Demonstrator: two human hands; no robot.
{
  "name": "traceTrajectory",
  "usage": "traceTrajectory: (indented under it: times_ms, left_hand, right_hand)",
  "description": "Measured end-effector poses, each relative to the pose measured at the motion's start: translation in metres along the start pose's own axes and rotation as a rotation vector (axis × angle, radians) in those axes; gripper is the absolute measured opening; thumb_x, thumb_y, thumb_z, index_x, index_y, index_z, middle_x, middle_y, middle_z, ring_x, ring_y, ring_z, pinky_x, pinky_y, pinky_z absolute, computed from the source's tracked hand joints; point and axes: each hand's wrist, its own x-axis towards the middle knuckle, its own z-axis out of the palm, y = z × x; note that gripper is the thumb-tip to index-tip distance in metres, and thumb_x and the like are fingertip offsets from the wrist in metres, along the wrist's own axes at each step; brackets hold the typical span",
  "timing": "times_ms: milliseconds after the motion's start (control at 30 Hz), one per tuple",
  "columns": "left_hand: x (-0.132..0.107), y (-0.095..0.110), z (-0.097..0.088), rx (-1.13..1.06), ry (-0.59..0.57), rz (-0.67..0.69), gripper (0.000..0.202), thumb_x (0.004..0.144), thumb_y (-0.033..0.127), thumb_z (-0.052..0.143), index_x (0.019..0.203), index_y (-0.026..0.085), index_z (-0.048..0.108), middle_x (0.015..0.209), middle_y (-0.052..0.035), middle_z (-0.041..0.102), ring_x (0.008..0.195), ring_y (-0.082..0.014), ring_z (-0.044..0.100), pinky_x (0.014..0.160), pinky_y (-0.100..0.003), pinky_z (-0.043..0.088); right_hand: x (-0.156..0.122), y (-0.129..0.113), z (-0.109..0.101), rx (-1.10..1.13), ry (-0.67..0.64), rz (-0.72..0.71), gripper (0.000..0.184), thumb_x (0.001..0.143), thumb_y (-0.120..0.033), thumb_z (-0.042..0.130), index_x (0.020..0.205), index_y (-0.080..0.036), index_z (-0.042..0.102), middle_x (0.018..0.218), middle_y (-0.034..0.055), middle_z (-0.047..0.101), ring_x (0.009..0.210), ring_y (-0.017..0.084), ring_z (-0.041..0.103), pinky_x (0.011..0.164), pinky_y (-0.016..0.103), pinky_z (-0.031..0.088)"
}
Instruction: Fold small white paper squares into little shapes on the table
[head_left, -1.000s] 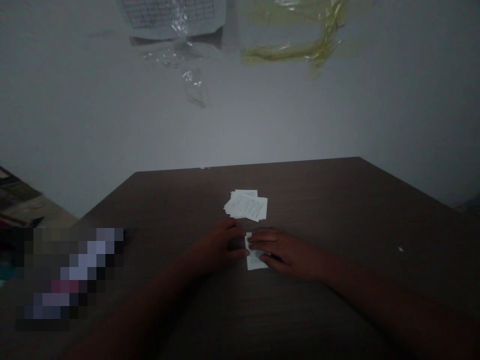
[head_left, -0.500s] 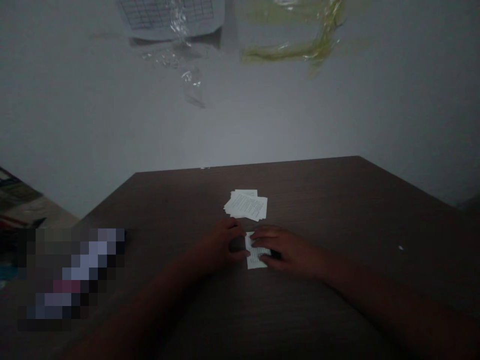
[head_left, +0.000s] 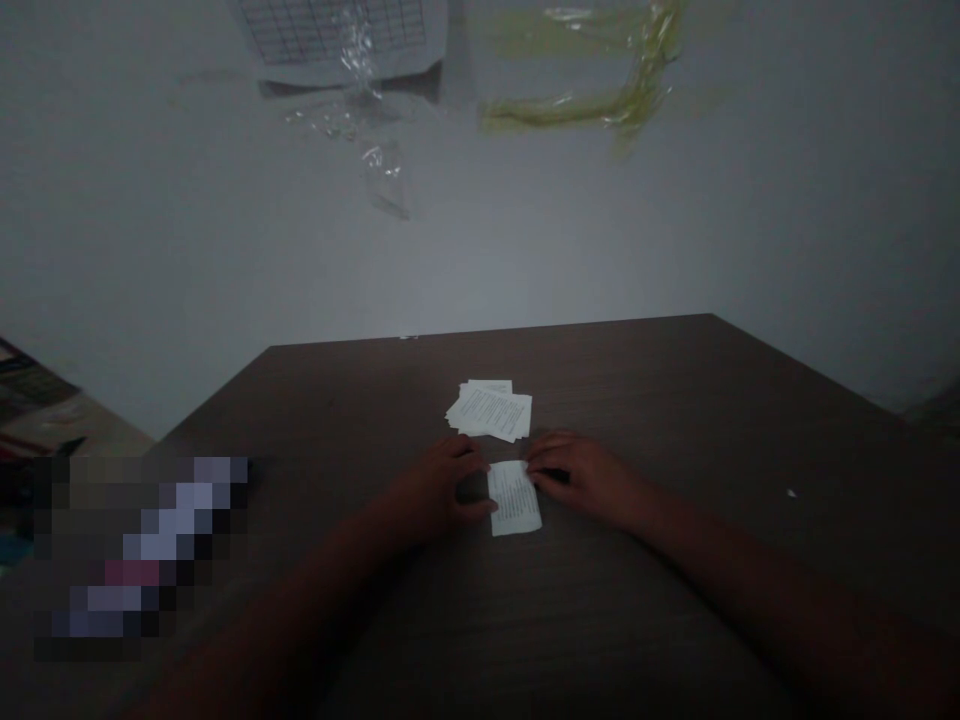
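Note:
A small white printed paper slip [head_left: 514, 497] lies flat on the dark wooden table [head_left: 675, 400] between my hands. My left hand [head_left: 439, 490] is curled, thumb and fingers pinching the slip's left edge. My right hand [head_left: 585, 478] rests on the table just right of the slip. Its fingers lie low and loosely bent, with the tips touching the slip's upper right edge. Just beyond both hands sits a loose pile of similar printed slips [head_left: 490, 410]. The room is dim, so finer finger detail is hard to see.
The table's far edge meets a pale wall [head_left: 525, 260]. Clear plastic and a gridded sheet [head_left: 337, 30] hang high on it, with yellowish tape [head_left: 600, 90] beside them. A blurred-out patch [head_left: 142, 550] covers the table's left side. A tiny white scrap [head_left: 790, 493] lies at right.
My right hand has slid right and slightly away, off the top of the slip, uncovering most of it. My left hand and the pile have stayed put.

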Motion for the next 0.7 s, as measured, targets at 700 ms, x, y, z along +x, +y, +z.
traceTrajectory:
  times_ms: [700]
  left_hand:
    - [-0.003, 0.001, -0.002, 0.006, -0.009, 0.024, 0.033, 0.108, 0.038, 0.101, 0.138, 0.028, 0.093, 0.159, -0.0147, 0.084, 0.149, -0.0418, 0.08, 0.135, -0.062, 0.067]
  right_hand:
    - [-0.004, -0.018, -0.009, -0.067, -0.144, 0.12, 0.051, 0.107, -0.043, 0.104, 0.151, -0.026, 0.087, 0.163, 0.0186, 0.083, 0.156, 0.045, 0.074, 0.135, 0.067, 0.065]
